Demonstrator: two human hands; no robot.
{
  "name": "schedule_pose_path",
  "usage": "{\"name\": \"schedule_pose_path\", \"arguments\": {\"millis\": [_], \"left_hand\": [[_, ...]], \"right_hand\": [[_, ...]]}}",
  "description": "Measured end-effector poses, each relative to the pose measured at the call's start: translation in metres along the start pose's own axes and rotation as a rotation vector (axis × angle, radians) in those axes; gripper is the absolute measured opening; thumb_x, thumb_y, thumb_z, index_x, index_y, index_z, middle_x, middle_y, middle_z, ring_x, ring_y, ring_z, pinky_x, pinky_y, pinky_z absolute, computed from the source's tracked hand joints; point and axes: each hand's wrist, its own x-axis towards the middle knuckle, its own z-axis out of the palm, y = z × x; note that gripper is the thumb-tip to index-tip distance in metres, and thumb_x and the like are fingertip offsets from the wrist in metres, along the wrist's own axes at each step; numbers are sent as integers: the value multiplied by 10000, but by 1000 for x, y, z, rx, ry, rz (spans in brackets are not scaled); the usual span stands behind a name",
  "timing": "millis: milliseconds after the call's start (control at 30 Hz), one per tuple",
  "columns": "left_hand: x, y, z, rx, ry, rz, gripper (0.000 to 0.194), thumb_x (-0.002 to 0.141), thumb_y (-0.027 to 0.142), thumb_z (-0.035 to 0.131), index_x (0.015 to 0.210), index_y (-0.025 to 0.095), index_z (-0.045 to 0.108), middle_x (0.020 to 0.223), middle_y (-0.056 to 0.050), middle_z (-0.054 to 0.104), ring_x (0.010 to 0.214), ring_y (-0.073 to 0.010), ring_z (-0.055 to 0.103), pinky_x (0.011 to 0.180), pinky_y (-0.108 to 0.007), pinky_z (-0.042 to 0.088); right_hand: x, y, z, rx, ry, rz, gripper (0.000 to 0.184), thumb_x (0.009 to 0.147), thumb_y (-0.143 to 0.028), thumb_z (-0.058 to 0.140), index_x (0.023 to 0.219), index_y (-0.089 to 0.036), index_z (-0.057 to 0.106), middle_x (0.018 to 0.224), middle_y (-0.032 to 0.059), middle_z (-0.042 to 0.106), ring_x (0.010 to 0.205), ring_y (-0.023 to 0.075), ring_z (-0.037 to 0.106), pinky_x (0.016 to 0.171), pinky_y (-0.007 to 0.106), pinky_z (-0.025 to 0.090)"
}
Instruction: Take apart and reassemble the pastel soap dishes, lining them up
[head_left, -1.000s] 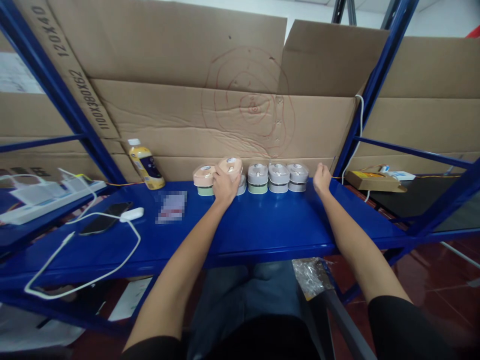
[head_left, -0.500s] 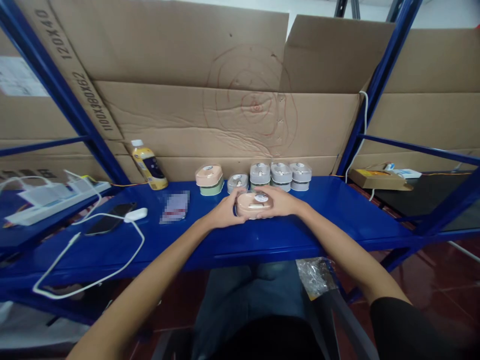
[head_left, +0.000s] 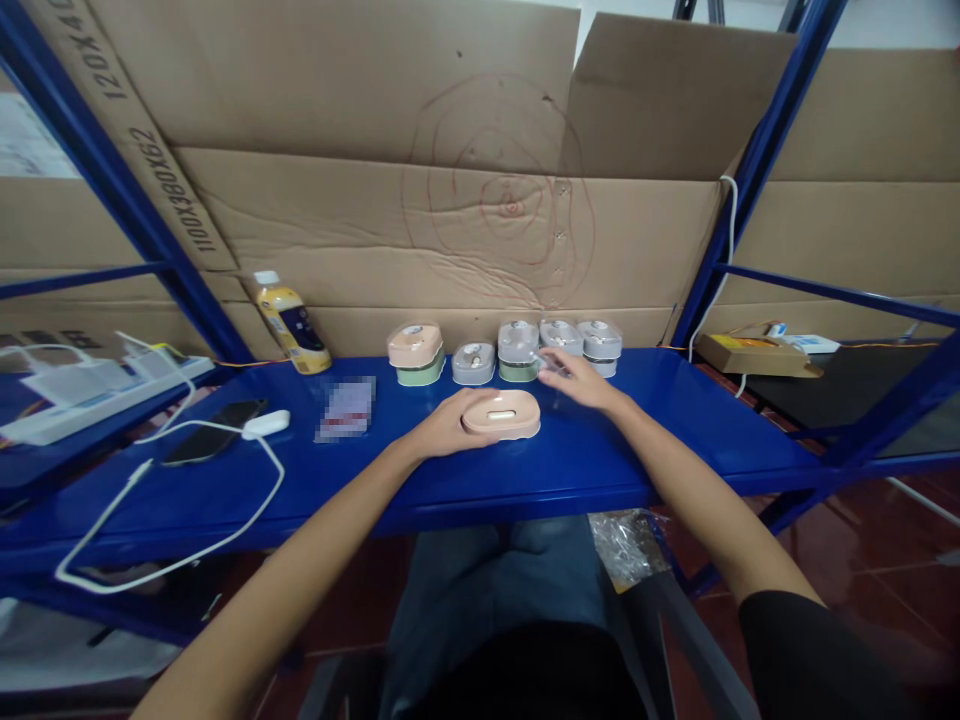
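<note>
A small pink oval case (head_left: 517, 414) with a pale bar in the middle of its top sits on the blue shelf in front of me. My left hand (head_left: 448, 425) is closed round its left end. Up and to the right of it, my right hand (head_left: 576, 380) grips a clear plastic cover (head_left: 541, 364), partly hidden by the fingers and blurred. Behind the hands stand a pink case stacked on a green one (head_left: 416, 352), a single grey case (head_left: 473, 363) and several more stacks of clear-covered cases (head_left: 518, 345).
On the left are a yellow bottle (head_left: 294, 325), a blurred-out card (head_left: 346, 409), a dark phone (head_left: 215, 433), white cables and a power strip (head_left: 112, 400). Cardboard (head_left: 337, 220) walls the back. A blue post (head_left: 757, 170) and small cardboard box (head_left: 757, 356) are at right.
My right hand has moved off the pink case, up and to the right, with the clear cover. The round sticker no longer shows on the case. My left hand stays on it.
</note>
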Motion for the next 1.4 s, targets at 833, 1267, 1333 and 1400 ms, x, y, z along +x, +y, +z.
{"name": "schedule_pose_path", "arguments": {"millis": [833,1267,1333,1400], "left_hand": [[4,-20,-16,32,440,-124,568,956,651,500,1114,159,735,1188,-140,674,1142,-308,646,1075,-468,498],[1,4,10,-74,71,-111,1085,681,551,887,1548,205,335,1407,-187,616,1299,-371,628,1091,-535,512],[1,5,14,-122,72,-113,1146,666,530,901,1572,206,278,1405,-189,625,1303,-367,633,1103,-534,503],[2,7,17,-122,72,-128,1185,659,522,906,1590,207,243,1434,-196,612,1332,-377,616,1122,-546,486]], "right_hand": [[-2,31,-25,92,-56,308,675,961,-789,454,1256,-214,647,998,113,738,839,261,725,797,439,614],[-3,-18,23,-30,-144,-219,893,731,-620,866,1479,-228,577,1347,141,647,1216,325,641,1077,534,515],[-3,-20,32,-62,-186,-224,900,719,-620,879,1469,-216,589,1288,137,655,1172,316,652,1059,529,524],[-3,-20,37,-89,-210,-223,891,733,-623,871,1466,-199,593,1253,140,650,1143,310,654,1041,524,533]]}}
